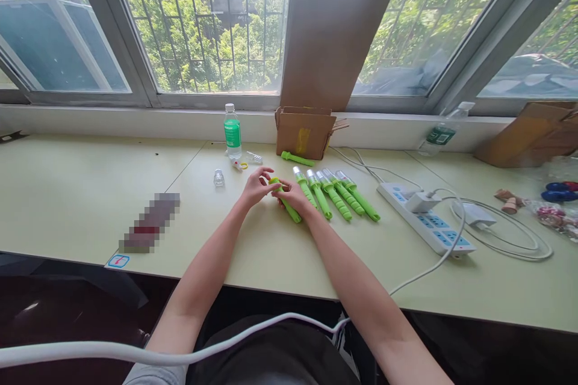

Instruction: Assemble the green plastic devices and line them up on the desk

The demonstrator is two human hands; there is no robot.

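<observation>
My right hand (292, 194) is closed round a green plastic stick (290, 210), which slants over the table with its lower end pointing right and towards me. At the stick's upper end, the thumb and fingers of my left hand (257, 187) pinch its wider yellow-green top. Just right of my hands lies a row of several similar green sticks (337, 201) with clear caps. Behind them rests another green stick (297, 159), without a visible clear cap. To the left of my hands stands a small clear plastic piece (219, 178); farther back lies a second clear piece (254, 157).
A green-labelled bottle (232, 135) and a cardboard box (302, 134) stand at the back. A small part with a yellow ring (242, 165) lies by the bottle. On the right are a white power strip (427, 219) and looped cables. A pixelated patch (151, 222) covers something at left.
</observation>
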